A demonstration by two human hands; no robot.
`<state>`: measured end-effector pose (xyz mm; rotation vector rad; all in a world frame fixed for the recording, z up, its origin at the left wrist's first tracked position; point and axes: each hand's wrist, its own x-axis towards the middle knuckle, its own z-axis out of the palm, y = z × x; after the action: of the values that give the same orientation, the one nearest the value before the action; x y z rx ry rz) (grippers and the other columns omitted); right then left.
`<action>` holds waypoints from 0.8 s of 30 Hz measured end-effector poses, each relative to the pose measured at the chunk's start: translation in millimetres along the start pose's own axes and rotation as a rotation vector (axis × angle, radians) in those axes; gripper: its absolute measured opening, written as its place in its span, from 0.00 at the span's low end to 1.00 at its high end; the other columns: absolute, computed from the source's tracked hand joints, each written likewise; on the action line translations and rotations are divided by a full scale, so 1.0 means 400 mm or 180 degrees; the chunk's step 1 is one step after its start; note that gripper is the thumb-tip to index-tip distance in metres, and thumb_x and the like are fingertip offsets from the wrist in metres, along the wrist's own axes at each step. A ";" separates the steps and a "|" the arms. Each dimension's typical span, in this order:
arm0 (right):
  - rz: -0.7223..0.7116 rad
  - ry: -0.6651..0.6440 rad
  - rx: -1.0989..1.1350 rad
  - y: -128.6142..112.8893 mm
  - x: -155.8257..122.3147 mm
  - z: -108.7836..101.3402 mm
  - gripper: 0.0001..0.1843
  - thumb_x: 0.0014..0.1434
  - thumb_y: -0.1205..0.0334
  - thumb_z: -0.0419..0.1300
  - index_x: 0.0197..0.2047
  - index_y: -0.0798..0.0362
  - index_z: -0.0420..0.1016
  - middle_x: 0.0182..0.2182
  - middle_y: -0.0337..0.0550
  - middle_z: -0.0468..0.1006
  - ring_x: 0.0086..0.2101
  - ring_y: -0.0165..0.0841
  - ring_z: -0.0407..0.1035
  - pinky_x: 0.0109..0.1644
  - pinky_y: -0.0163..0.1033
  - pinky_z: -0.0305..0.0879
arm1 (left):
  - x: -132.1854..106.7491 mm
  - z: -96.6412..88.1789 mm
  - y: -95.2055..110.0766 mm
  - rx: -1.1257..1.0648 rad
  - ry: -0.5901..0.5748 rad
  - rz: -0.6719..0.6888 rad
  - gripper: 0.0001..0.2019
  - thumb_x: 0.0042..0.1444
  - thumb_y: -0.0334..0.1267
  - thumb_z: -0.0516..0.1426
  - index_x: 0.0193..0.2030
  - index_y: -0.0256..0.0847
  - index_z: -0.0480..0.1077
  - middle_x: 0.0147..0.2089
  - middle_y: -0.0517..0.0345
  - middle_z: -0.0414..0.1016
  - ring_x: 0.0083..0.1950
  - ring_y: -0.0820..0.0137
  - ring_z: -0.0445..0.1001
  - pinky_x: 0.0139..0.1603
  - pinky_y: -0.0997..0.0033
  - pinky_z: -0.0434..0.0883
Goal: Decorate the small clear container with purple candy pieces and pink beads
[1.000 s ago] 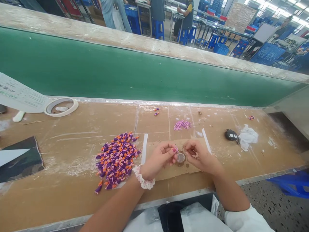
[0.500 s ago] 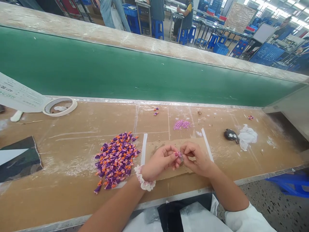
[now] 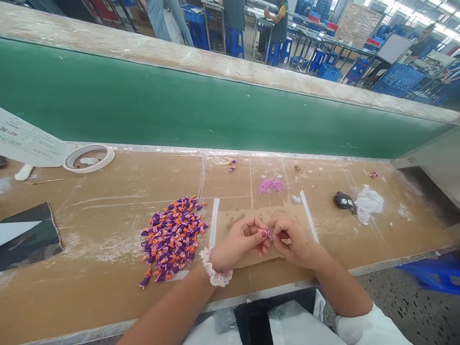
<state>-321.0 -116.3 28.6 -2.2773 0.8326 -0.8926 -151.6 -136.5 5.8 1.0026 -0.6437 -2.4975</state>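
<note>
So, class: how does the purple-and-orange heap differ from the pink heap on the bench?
The purple-and-orange heap is far larger and two-coloured; the pink heap is small and one colour. The first lies beside the left hand; the second lies beyond both hands, nearer the green belt. Both are loose piles of small pieces.

Green conveyor belt (image 3: 201, 110), blue stools (image 3: 235, 43), speckled floor (image 3: 406, 306).

Left hand (image 3: 239, 242) and right hand (image 3: 293, 239) meet, fingertips pinched together.
</note>
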 end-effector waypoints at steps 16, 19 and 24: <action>0.0241 0.0166 0.0062 0.016 -0.006 0.013 0.13 0.58 0.73 0.52 0.46 0.56 0.57 0.36 0.39 0.66 0.35 0.14 0.59 0.35 0.19 0.58 | 0.000 -0.003 0.012 0.0117 -0.0012 0.0025 0.20 0.39 0.54 0.64 0.26 0.43 0.62 0.18 0.66 0.70 0.17 0.83 0.69 0.16 0.90 0.68; 0.0182 0.0736 -0.0343 0.038 -0.004 0.010 0.17 0.57 0.73 0.53 0.49 0.55 0.57 0.38 0.41 0.65 0.31 0.13 0.56 0.32 0.20 0.57 | 0.001 -0.015 0.039 0.0277 0.0518 0.0435 0.24 0.35 0.60 0.64 0.27 0.43 0.64 0.20 0.68 0.71 0.18 0.86 0.69 0.15 0.90 0.66; -0.0010 0.1184 -0.0693 0.048 0.009 -0.006 0.15 0.55 0.77 0.53 0.45 0.57 0.60 0.38 0.41 0.65 0.30 0.13 0.54 0.33 0.21 0.57 | 0.061 -0.098 0.158 0.0751 0.1707 0.1118 0.08 0.41 0.43 0.58 0.28 0.43 0.68 0.18 0.73 0.67 0.14 0.93 0.61 0.11 0.92 0.57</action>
<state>-327.3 -132.3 18.6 -2.3283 1.1339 -1.3085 -129.3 -211.6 1.3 1.4286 -0.8569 -1.7730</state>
